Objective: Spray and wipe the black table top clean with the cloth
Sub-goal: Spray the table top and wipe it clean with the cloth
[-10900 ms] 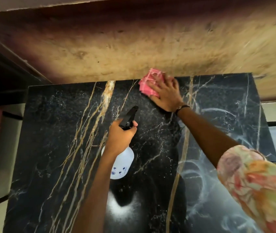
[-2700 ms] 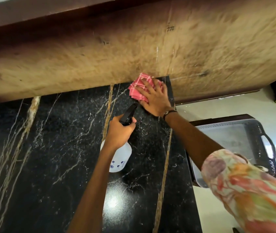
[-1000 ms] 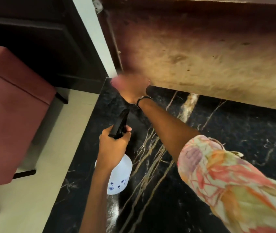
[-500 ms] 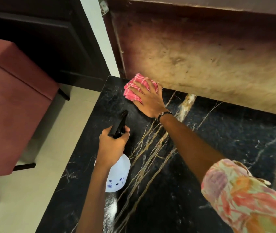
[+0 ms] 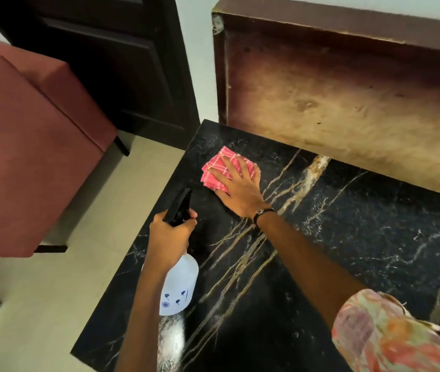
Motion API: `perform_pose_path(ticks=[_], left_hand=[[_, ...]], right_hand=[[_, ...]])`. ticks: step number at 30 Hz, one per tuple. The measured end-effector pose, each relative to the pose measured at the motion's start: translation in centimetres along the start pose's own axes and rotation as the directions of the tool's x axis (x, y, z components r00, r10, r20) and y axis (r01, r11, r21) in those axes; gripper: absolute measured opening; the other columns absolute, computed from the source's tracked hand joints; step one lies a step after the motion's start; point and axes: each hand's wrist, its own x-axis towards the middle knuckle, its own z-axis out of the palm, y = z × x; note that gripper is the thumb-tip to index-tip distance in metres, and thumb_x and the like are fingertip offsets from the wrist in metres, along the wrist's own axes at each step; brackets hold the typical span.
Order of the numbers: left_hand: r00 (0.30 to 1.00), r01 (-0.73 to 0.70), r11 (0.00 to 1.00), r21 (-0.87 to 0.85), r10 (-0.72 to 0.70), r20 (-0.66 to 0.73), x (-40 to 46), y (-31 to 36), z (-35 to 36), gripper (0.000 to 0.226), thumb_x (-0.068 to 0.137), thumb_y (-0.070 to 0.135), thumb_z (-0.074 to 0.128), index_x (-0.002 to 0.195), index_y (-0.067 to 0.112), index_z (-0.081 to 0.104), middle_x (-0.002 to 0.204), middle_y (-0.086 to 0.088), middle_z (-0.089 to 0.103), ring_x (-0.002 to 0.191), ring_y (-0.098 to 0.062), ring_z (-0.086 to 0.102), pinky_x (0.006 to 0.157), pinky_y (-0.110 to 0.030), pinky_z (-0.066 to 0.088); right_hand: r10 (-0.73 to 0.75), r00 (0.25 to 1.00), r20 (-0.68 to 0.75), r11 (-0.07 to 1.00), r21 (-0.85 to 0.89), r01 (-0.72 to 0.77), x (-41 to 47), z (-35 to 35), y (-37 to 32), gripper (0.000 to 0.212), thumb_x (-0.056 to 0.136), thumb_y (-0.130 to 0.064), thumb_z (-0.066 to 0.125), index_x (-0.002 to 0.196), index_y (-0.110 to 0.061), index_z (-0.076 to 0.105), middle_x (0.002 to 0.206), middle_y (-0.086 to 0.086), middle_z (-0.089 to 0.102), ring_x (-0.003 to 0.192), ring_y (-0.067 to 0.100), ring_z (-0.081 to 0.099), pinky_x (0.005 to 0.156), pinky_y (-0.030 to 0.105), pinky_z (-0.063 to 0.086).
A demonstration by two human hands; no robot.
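The black marble table top with gold and white veins fills the lower right of the head view. A folded pink checked cloth lies near its far left corner. My right hand presses flat on the cloth with fingers spread. My left hand grips the black trigger head of a white spray bottle, held just above the table's left side. The nozzle points toward the cloth.
A red upholstered seat stands on the pale floor left of the table. A dark door is behind it. A worn brown wooden panel rises along the table's far edge.
My right hand has drawn the cloth back from the far left corner, a little toward me and to the right. The left hand still holds the bottle in much the same place.
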Motion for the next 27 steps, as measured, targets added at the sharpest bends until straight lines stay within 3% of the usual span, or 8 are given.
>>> perform_pose_path(ticks=[3, 7, 11, 16, 18, 21, 27], left_hand=[[0.999, -0.050, 0.998, 0.030, 0.050, -0.008, 2.4, -0.1, -3.1, 0.022, 0.086, 0.009, 0.061, 0.105, -0.002, 0.063, 0.093, -0.029, 0.065, 0.038, -0.015, 0.042, 0.040, -0.022, 0.037], [0.988, -0.155, 0.986, 0.068, 0.153, 0.027, 6.2, -0.6, -7.3, 0.010, 0.086, 0.011, 0.063, 0.091, 0.004, 0.067, 0.070, -0.022, 0.057, 0.049, -0.028, 0.045, 0.060, -0.036, 0.042], [0.957, -0.290, 0.952, 0.100, 0.288, 0.038, 10.0, -1.4, -10.6, 0.012, 0.086, 0.015, 0.064, 0.075, 0.016, 0.062, 0.055, -0.008, 0.052, 0.048, -0.025, 0.047, 0.055, -0.030, 0.042], [0.909, -0.417, 0.888, 0.194, 0.401, 0.115, 13.4, -3.3, -13.0, 0.006, 0.080, 0.011, 0.062, 0.076, 0.016, 0.063, 0.057, 0.004, 0.057, 0.052, -0.017, 0.054, 0.053, -0.024, 0.041], [0.905, -0.421, 0.889, 0.182, 0.397, 0.157, 14.4, -4.8, -13.6, 0.005, 0.080, 0.009, 0.060, 0.076, 0.013, 0.062, 0.060, -0.003, 0.061, 0.055, -0.026, 0.057, 0.054, -0.034, 0.049], [0.906, -0.407, 0.904, 0.132, 0.382, 0.182, 15.1, -7.1, -14.5, 0.004, 0.080, 0.007, 0.060, 0.081, 0.011, 0.063, 0.068, -0.013, 0.065, 0.062, -0.036, 0.059, 0.061, -0.048, 0.055], [0.920, -0.369, 0.925, 0.086, 0.351, 0.174, 14.9, -10.9, -15.9, 0.009, 0.078, 0.006, 0.060, 0.081, 0.014, 0.063, 0.064, -0.007, 0.064, 0.053, -0.031, 0.055, 0.051, -0.037, 0.046]], right_hand=[[-0.027, 0.999, 0.017, 0.999, -0.039, 0.028, 3.4, 0.1, -1.8, 0.052, 0.096, -0.055, 0.035, 0.146, -0.045, 0.024, 0.161, -0.002, 0.009, 0.147, 0.036, 0.003, 0.109, 0.068, 0.001], [0.012, 1.000, 0.028, 0.996, -0.086, -0.010, 8.4, 0.1, -3.9, 0.053, 0.096, -0.053, 0.035, 0.146, -0.044, 0.023, 0.161, -0.002, 0.008, 0.147, 0.035, 0.002, 0.110, 0.070, 0.001], [0.085, 0.996, 0.026, 0.987, -0.136, -0.081, 12.1, -0.6, -4.5, 0.054, 0.097, -0.054, 0.033, 0.147, -0.039, 0.025, 0.162, -0.003, 0.007, 0.148, 0.033, 0.002, 0.112, 0.067, 0.004], [0.005, 0.997, 0.075, 0.930, -0.366, 0.023, 15.6, -2.5, -4.5, 0.055, 0.095, -0.057, 0.035, 0.141, -0.028, 0.042, 0.156, 0.000, 0.027, 0.146, 0.031, 0.013, 0.114, 0.064, 0.002], [-0.014, 0.990, 0.144, 0.905, -0.420, 0.074, 16.8, -3.3, -5.2, 0.066, 0.088, -0.065, 0.028, 0.134, -0.023, 0.050, 0.149, 0.004, 0.039, 0.144, 0.031, 0.019, 0.113, 0.064, -0.001], [-0.009, 0.984, 0.180, 0.891, -0.446, 0.090, 16.2, -3.8, -6.7, 0.076, 0.082, -0.068, 0.020, 0.126, -0.018, 0.058, 0.140, 0.006, 0.049, 0.141, 0.031, 0.026, 0.114, 0.062, 0.000], [-0.123, 0.950, 0.287, 0.903, -0.365, 0.227, 7.9, -1.2, -14.2, 0.064, 0.088, -0.062, 0.019, 0.121, -0.025, 0.060, 0.132, 0.004, 0.053, 0.137, 0.026, 0.032, 0.116, 0.056, 0.010]])
